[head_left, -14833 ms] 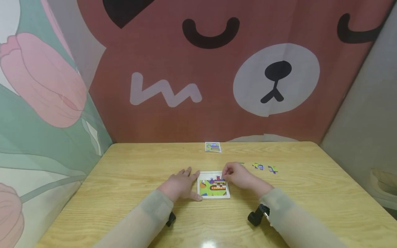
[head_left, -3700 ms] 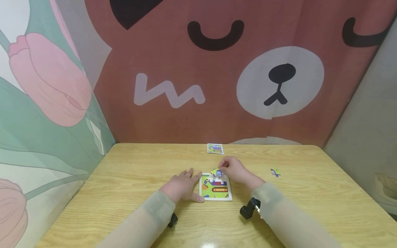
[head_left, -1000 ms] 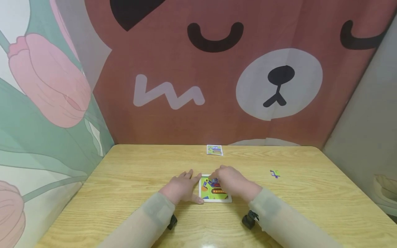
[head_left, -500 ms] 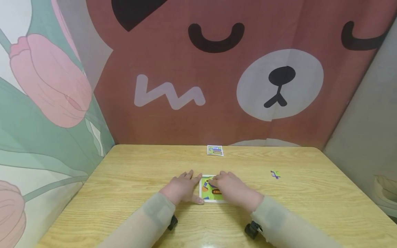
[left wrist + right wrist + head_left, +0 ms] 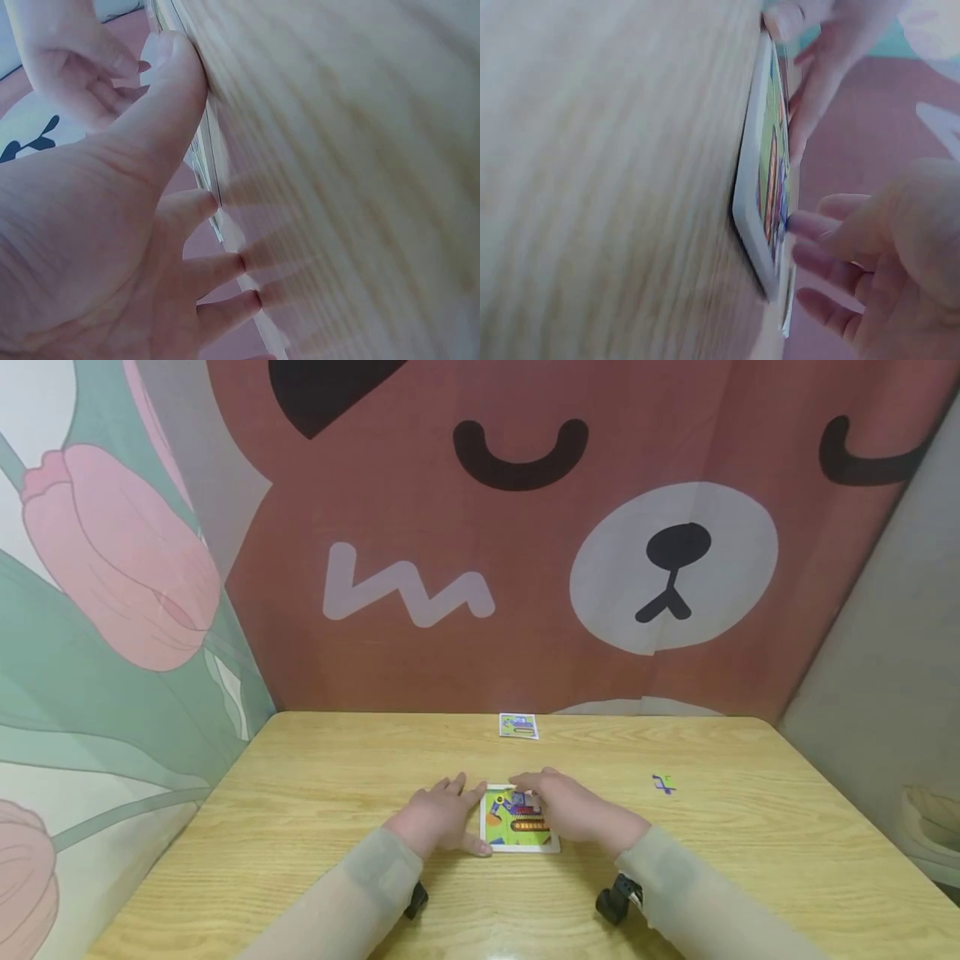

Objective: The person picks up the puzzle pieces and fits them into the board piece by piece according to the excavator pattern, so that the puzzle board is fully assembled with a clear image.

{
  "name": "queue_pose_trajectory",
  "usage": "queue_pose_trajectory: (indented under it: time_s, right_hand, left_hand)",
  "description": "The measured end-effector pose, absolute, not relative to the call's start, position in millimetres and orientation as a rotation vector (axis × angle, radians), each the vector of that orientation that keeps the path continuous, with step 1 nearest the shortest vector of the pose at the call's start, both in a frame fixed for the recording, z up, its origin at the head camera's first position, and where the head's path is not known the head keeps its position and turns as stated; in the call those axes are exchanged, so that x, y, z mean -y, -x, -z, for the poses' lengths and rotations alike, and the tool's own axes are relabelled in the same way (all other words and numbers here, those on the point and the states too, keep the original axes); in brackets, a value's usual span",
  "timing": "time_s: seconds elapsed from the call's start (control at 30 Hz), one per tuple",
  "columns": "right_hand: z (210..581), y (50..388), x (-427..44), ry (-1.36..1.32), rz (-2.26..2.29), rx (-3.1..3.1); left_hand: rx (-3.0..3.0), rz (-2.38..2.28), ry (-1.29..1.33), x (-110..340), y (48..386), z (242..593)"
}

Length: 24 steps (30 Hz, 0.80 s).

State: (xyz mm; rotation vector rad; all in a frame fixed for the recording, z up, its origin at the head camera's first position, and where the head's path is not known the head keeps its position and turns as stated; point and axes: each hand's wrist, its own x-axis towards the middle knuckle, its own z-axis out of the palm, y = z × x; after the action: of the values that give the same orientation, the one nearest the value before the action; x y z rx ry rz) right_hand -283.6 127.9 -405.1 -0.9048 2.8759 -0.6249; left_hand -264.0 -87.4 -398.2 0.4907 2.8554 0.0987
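A jigsaw puzzle [image 5: 517, 827] in a white-framed tray lies on the wooden table, showing an excavator on a green ground. My left hand [image 5: 438, 814] is spread along its left side, with thumb and index finger touching the frame. Over the upper right part of the puzzle is my right hand [image 5: 566, 806], covering that corner. In the right wrist view, the right hand's fingers [image 5: 814, 225] are loosely bent, the index fingertip touching the puzzle surface, with nothing pinched. One loose puzzle piece [image 5: 663, 785], purple and green, lies on the table to the right.
A small picture card [image 5: 519, 726] of the same excavator lies near the table's back edge. The wooden table [image 5: 337, 760] ends against a curtain [image 5: 405, 668] printed with a bear face. A black wrist device [image 5: 618, 897] hangs under the right forearm.
Several loose pieces at the right have come down to one. The right hand held a blue-and-green piece at the puzzle's top; that piece now lies in the tray, and the hand has shifted slightly right.
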Motion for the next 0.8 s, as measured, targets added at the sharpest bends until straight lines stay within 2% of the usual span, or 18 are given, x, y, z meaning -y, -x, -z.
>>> queue_pose_trajectory:
  time_s: [0.57, 0.8]
  right_hand:
    - [416.5, 307.5, -119.9, 0.748, 0.918, -2.883]
    - [419.0, 313.6, -111.5, 0.776, 0.917, -2.896]
  left_hand:
    - [-2.856, -0.106, -0.493, 87.4, 263.7, 397.7]
    - [-2.852, -0.088, -0.497, 87.8, 265.4, 399.3]
